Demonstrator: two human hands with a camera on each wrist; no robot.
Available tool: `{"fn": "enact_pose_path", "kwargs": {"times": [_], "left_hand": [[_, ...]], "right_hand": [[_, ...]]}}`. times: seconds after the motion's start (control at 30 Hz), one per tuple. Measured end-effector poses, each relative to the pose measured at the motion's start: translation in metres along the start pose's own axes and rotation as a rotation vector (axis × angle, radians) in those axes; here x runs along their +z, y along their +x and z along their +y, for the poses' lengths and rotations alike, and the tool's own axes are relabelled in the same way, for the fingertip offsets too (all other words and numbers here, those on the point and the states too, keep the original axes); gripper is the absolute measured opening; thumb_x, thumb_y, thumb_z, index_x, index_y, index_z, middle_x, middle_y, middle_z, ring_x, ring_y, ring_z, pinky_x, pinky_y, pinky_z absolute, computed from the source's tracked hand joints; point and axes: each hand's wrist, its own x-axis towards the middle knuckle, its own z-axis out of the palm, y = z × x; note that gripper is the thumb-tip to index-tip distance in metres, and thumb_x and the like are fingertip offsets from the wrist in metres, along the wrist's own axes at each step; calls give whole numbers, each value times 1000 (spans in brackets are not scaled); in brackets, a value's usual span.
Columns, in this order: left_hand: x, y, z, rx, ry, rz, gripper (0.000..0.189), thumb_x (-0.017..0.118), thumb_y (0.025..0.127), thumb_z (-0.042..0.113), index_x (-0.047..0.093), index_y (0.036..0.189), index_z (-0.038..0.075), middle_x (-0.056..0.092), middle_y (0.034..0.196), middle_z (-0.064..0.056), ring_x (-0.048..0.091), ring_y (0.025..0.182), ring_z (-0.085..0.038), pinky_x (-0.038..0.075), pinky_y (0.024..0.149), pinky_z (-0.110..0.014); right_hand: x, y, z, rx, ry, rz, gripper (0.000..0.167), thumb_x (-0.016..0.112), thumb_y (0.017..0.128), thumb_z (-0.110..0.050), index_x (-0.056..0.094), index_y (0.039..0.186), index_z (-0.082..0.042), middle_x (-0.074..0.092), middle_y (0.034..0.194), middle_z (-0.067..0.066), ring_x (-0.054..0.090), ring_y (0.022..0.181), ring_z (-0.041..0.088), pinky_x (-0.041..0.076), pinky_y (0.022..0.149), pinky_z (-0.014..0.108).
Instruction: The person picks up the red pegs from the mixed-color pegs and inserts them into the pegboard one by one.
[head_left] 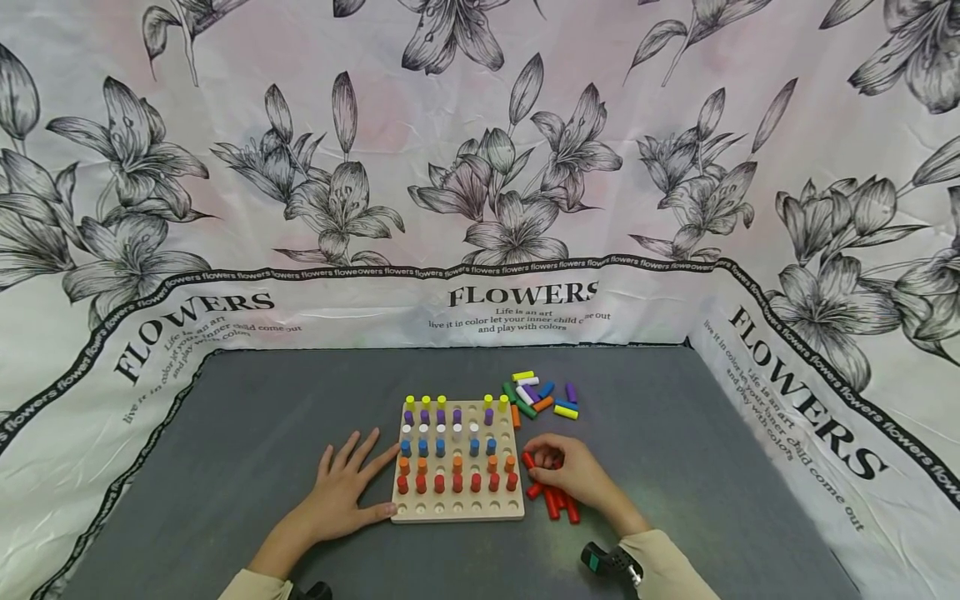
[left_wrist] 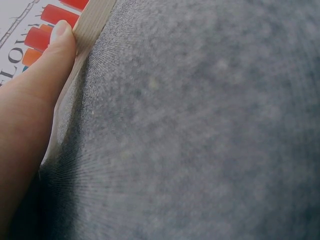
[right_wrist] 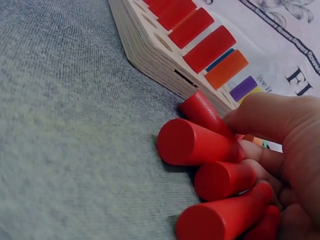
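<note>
A wooden pegboard (head_left: 487,507) lies on the table with rows of coloured pegs standing in it: yellow at the back, then purple, white, blue, orange and red. Bare holes show along its front row, and gaps break some rows behind. My left hand (head_left: 341,493) rests spread on the table, thumb and index fingertip at the board's left edge; the left wrist view shows the thumb (left_wrist: 62,45) against the wooden side. Right of the board, my right hand (head_left: 573,472) pinches a red peg (head_left: 528,459) between thumb and fingers, over several loose red pegs (right_wrist: 177,142).
Beyond the right hand, a loose pile of mixed pegs (head_left: 543,402) lies by the board's back right corner, in green, white, purple, blue, orange and yellow. Flower-printed cloth (head_left: 517,312) stands around the grey table (head_left: 300,400) at the back and sides.
</note>
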Motion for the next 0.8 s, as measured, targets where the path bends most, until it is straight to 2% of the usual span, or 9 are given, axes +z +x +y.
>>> {"fn": "enact_pose_path", "kwargs": {"times": [0.2,0.4,0.67,0.8], "left_hand": [[-2,-1,2,36,-22,47,84,64,81,69,32,154,41,28,163,-16,20,148,-51,8,108,-79],[-6,-2,6,53,-28,61,82,64,82,67,35,153,38,30,161,-18,23,145,-54,10,106,-80],[-5,-2,6,23,-6,20,85,63,82,69,33,154,39,26,164,-16,18,149,-50,8,109,-78],[-8,-1,8,26,-7,20,85,65,82,68,36,154,34,27,163,-17,20,148,-51,10,108,-79]], "right_hand": [[1,2,-2,-4,-27,8,22,77,85,-15,69,105,-20,61,85,-2,53,71,7,46,64,21],[-1,3,-5,-31,-31,7,23,74,85,-10,69,106,-19,61,86,-1,55,71,8,48,64,21],[-6,5,-12,-53,-2,11,26,74,85,-10,66,109,-17,62,91,3,57,75,9,51,67,21],[-8,6,-23,-73,15,21,27,74,86,-9,66,110,-16,63,94,4,58,77,9,51,69,22]]}}
